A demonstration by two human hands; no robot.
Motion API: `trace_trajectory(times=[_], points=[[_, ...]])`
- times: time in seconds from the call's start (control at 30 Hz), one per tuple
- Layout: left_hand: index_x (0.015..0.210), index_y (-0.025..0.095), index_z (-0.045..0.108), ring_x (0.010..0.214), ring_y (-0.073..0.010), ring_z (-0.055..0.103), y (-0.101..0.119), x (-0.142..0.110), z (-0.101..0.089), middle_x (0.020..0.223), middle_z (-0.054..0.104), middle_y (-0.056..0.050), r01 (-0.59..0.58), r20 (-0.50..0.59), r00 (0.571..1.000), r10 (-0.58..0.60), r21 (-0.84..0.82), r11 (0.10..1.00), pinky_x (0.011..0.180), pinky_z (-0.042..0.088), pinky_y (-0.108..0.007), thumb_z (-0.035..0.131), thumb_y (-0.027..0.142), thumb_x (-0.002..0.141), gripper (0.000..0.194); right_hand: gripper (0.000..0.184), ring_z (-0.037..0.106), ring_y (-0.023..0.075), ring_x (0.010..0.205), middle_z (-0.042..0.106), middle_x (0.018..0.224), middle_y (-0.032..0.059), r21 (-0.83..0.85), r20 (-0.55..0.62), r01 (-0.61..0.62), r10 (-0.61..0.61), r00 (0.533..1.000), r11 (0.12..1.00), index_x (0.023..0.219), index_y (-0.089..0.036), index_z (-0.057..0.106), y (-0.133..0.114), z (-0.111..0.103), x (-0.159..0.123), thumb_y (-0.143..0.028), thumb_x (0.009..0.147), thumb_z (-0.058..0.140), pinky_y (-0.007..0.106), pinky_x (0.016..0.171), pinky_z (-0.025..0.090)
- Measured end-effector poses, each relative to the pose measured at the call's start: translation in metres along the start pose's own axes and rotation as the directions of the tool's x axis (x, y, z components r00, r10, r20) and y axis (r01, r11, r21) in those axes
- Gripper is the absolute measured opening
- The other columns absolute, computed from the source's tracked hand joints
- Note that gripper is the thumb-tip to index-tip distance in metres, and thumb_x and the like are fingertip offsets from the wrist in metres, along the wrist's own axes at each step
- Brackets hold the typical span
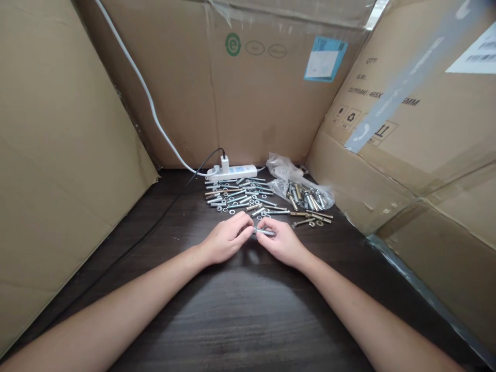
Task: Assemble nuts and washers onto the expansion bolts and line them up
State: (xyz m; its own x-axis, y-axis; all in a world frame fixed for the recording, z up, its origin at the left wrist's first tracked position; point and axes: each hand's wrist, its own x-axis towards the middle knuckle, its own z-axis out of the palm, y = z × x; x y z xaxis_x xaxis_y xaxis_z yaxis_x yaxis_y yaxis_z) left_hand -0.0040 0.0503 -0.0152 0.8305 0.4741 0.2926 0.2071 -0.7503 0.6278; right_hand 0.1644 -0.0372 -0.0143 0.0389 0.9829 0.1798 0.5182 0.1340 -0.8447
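Observation:
My left hand (pixel 229 236) and my right hand (pixel 282 241) meet just above the dark table, in front of the spread of metal parts. Between them is a silver bolt (pixel 265 232), lying roughly level. The fingers of my right hand are closed round its length. At its left end, the thumb and fingertips of my left hand pinch it; that end is mostly hidden. Just beyond my hands lie several loose bolts (pixel 236 200), sleeves and washers (pixel 232 212). Brass-coloured bolts and sleeves (pixel 318 217) rest to the right of my right hand.
A clear plastic bag (pixel 279 166) with more bolts lies at the back right. Behind the parts sits a white power strip (pixel 248 171) with a plugged-in charger (pixel 225 164). A black cable (pixel 163 214) crosses the table's left side. Cardboard walls (pixel 263 108) enclose three sides.

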Motion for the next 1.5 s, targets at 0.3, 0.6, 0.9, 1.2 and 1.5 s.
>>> trace_trajectory(times=[0.3, 0.6, 0.9, 1.2, 1.5], points=[[0.101, 0.02, 0.051, 0.074, -0.0115, 0.048, 0.005, -0.002, -0.002, 0.088, 0.053, 0.001, 0.0, 0.034, 0.999, 0.001, -0.031, 1.0, 0.069, 0.041, -0.023, 0.044, 0.026, 0.091, 0.014, 0.009, 0.042, 0.0089, 0.055, 0.049, 0.061, -0.0044, 0.014, 0.006, -0.018, 0.018, 1.0, 1.0, 0.073, -0.017, 0.053, 0.002, 0.0, 0.001, -0.025, 0.078, 0.052, 0.021, 0.054, 0.034], [0.09, 0.02, 0.052, 0.078, -0.0121, 0.051, -0.001, 0.0, 0.001, 0.088, 0.053, 0.0, -0.017, 0.064, 0.998, 0.015, 0.032, 0.999, 0.074, 0.04, -0.025, 0.036, 0.035, 0.097, 0.023, 0.008, 0.04, 0.0084, 0.055, 0.048, 0.061, -0.0045, 0.03, 0.035, -0.023, 0.022, 0.999, 0.999, 0.072, -0.017, 0.052, 0.004, 0.001, 0.001, -0.023, 0.077, 0.053, 0.021, 0.053, 0.032], [0.094, 0.019, 0.053, 0.073, -0.0121, 0.049, 0.004, -0.003, -0.001, 0.086, 0.054, -0.001, -0.036, -0.006, 0.999, 0.036, 0.01, 0.999, 0.065, 0.04, -0.024, 0.044, 0.032, 0.091, 0.016, 0.009, 0.041, 0.009, 0.058, 0.048, 0.064, -0.0045, 0.042, 0.059, -0.02, 0.018, 0.998, 0.999, 0.073, -0.017, 0.052, 0.003, -0.005, 0.004, -0.021, 0.08, 0.05, 0.021, 0.057, 0.033], [0.097, 0.019, 0.052, 0.07, -0.0119, 0.046, -0.004, 0.0, 0.003, 0.08, 0.05, 0.001, 0.055, -0.164, 0.985, -0.061, -0.043, 0.998, 0.063, 0.039, -0.023, 0.046, 0.031, 0.089, 0.016, 0.012, 0.05, 0.0128, 0.066, 0.058, 0.076, 0.0012, -0.28, 0.027, 0.179, -0.179, 0.984, 0.943, 0.082, -0.018, 0.061, -0.008, -0.016, 0.001, -0.027, 0.084, 0.054, 0.025, 0.062, 0.039], [0.096, 0.02, 0.051, 0.072, -0.0124, 0.048, -0.006, 0.003, 0.002, 0.083, 0.052, 0.001, 0.131, -0.082, 0.987, -0.135, -0.054, 0.99, 0.067, 0.039, -0.025, 0.041, 0.028, 0.09, 0.014, 0.027, 0.054, 0.0164, 0.067, 0.061, 0.076, 0.0062, -0.429, -0.511, -0.176, -0.077, 0.856, 0.886, 0.08, -0.015, 0.062, 0.042, -0.089, 0.021, -0.039, 0.084, 0.05, 0.028, 0.065, 0.041]])
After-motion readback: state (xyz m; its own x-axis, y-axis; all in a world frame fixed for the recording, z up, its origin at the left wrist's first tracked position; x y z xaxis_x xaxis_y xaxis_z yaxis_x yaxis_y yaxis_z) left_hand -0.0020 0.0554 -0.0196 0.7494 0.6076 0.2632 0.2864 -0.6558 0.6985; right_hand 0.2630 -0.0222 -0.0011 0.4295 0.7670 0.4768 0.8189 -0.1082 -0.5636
